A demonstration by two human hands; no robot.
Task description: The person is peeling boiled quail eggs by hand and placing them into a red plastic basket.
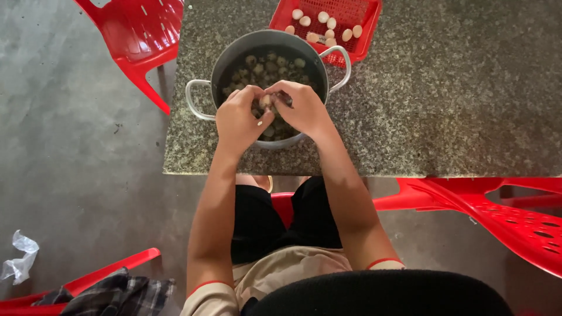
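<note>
Over a metal pot on the granite table, my left hand and my right hand meet around one small speckled egg. Fingertips of both hands pinch it; a bit of shell sticks to my left thumb. Several small speckled eggs float in dark water inside the pot. Beyond the pot stands a red plastic basket with several pale peeled eggs in it.
The granite table stretches to the right. Red plastic chairs stand at the upper left, lower right and lower left, where a checked cloth lies. A crumpled plastic bag rests on the concrete floor.
</note>
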